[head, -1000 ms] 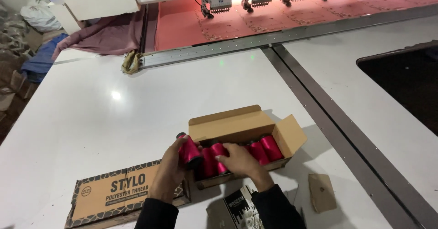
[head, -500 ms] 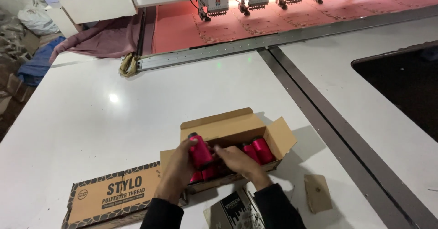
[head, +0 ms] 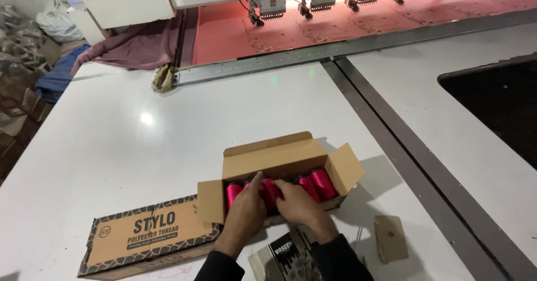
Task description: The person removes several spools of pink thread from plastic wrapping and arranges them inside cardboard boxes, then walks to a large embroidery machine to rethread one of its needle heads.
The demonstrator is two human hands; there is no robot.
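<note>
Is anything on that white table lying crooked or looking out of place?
Little stands out. A loose torn piece of cardboard lies alone right of the open box of pink thread spools, and a crumpled rag sits at the table's far edge. Both hands rest on the spools.

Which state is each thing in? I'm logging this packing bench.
Open cardboard box: flaps open, on the white table.
Pink thread spools: lying in a row inside the box.
Left hand: on the spools.
Right hand: on the spools.
Printed box: closed, flat.
Cardboard scrap: loose on table.
</note>
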